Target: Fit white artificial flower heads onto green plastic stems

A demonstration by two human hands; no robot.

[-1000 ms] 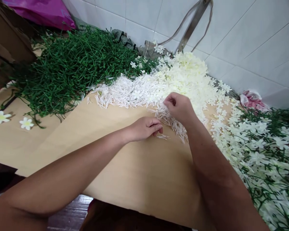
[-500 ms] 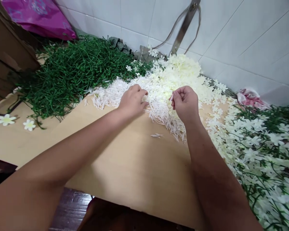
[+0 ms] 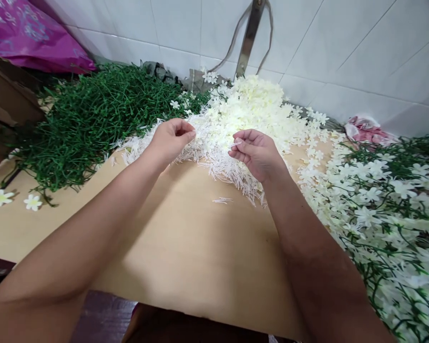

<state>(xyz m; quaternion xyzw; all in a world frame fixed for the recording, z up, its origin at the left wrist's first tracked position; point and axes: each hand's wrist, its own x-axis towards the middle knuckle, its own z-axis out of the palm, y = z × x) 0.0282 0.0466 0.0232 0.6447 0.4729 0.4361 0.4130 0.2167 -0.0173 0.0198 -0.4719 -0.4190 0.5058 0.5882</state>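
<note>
My right hand is turned palm up and pinches a thin white stamen pin between thumb and fingers. My left hand hovers just left of it with fingertips pinched together; what it holds is too small to make out. Both hands are raised over a heap of white stamen pins on a tan board. Behind the pins lies a mound of cream fabric flower petals.
A big tangle of green plastic stems fills the left back. Finished stems with white flowers pile up on the right. Two loose flowers lie at far left. A magenta bag, a pink cloth and tiled wall lie behind.
My left hand lifted from the pin heap and pinched shut. My right hand turned palm up with a pin. The view shifted slightly.
</note>
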